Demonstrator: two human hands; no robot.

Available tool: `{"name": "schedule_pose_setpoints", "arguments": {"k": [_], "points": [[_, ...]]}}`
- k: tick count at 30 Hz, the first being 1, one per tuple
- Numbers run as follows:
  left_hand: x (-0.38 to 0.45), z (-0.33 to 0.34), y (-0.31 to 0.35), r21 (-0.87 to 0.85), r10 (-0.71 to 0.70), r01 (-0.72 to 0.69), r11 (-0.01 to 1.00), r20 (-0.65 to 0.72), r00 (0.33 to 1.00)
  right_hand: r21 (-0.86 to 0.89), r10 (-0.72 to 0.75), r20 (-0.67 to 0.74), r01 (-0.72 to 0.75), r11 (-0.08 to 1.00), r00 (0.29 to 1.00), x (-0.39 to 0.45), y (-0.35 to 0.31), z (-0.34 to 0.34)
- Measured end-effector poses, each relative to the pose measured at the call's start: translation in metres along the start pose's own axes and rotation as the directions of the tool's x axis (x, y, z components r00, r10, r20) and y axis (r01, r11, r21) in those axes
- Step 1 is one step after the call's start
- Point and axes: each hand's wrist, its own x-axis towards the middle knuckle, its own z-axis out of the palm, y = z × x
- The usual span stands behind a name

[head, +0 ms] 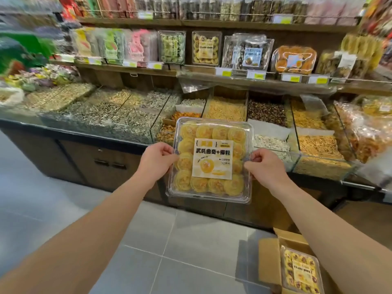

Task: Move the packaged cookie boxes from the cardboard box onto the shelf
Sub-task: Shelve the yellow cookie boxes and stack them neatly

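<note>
While both hands carry it in the air in front of the counter [70,132] of glass-fronted bulk snack bins, the clear plastic clamshell box of round yellow cookies with a white and yellow label [211,159] stands nearly upright, its labelled lid facing the camera. The left hand [158,160] pinches the left rim with curled fingers and thumb, and the right hand [266,166] does the same on the right rim, so the box hangs between the two grips, well below the wooden shelf [197,70] where a similar pack of yellow cookies [206,48] already stands on edge beside a pack of green ones [171,47]. The box looks light for its size, but the thin clear plastic probably flexes and is likely slippery, and the cookies inside would crumble if squeezed or dropped; the stiffer rim on opposite sides, as taken now, seems the safest hold, since pressing the lid's middle could dent it. Down at the lower right the open brown cardboard box [269,262] sits on the grey tiled floor [148,240], with another clear pack of cookies [300,270] inside.
</note>
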Motion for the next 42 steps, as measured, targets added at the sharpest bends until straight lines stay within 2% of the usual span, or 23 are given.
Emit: {"name": "schedule_pose_setpoints", "arguments": {"k": [7, 13, 16, 20, 25, 30, 35, 42], "points": [[0.116, -0.007, 0.009, -0.033, 0.020, -0.020, 0.999, 0.006, 1.000, -0.002, -0.032, -0.012, 0.032, 0.999, 0.999, 0.111, -0.030, 0.035], [0.241, 0.005, 0.036, 0.084, 0.065, -0.062, 0.995, -0.031, 0.997, 0.047, -0.082, 0.019, 0.081, 0.996, 0.996, 0.239, -0.062, 0.047], [0.303, 0.009, 0.056, 0.087, 0.077, -0.072, 0.994, -0.055, 0.996, 0.056, -0.110, 0.021, 0.108, 0.993, 0.994, 0.304, -0.085, 0.043], [0.371, 0.011, 0.074, 0.109, 0.099, -0.088, 0.990, -0.097, 0.990, -0.033, -0.159, -0.002, 0.159, 0.987, 0.987, 0.377, -0.112, 0.044], [0.449, 0.014, 0.091, 0.117, 0.158, -0.141, 0.983, -0.150, 0.976, -0.057, -0.195, -0.021, 0.193, 0.979, 0.981, 0.448, -0.139, 0.055], [0.547, 0.019, 0.101, 0.199, 0.260, -0.221, 0.955, -0.196, 0.946, -0.116, -0.236, -0.105, 0.224, 0.968, 0.966, 0.527, -0.166, 0.073], [0.667, 0.013, 0.116, 0.208, 0.374, -0.337, 0.918, -0.170, 0.912, -0.131, -0.254, -0.229, 0.229, 0.965, 0.940, 0.617, -0.204, 0.097], [0.811, 0.020, 0.123, 0.155, 0.420, -0.400, 0.903, -0.130, 0.898, -0.258, -0.251, -0.323, 0.170, 0.951, 0.913, 0.734, -0.241, 0.128]]}}
